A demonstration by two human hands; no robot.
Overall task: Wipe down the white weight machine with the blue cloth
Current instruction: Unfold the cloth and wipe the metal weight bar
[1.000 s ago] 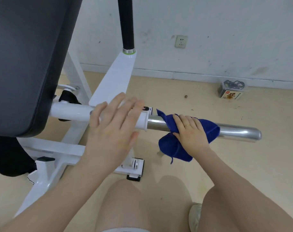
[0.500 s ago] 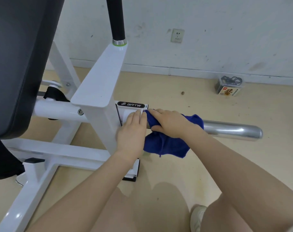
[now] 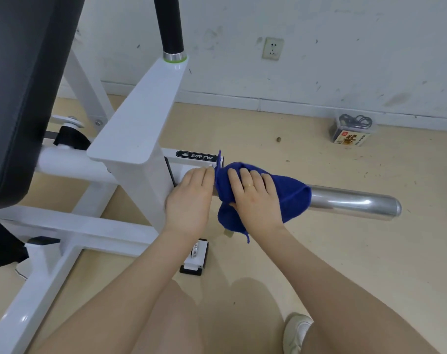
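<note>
From the head view, the white weight machine [image 3: 130, 139] fills the left, its chrome bar [image 3: 355, 201] jutting right over open floor [image 3: 319, 251], its free end well apart from the wall [image 3: 319, 60] and the small box [image 3: 351, 135] by the skirting. The blue cloth [image 3: 291, 198] wraps the bar where it meets the white frame. The right hand [image 3: 255, 198] curls its fingers [image 3: 233, 180] over the cloth, gripping it on the bar. The left hand [image 3: 189, 198] lies just beside it, fingers straight and together, flat on the frame.

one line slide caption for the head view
Right hand wraps blue cloth round the chrome bar; left hand steadies it.
</note>
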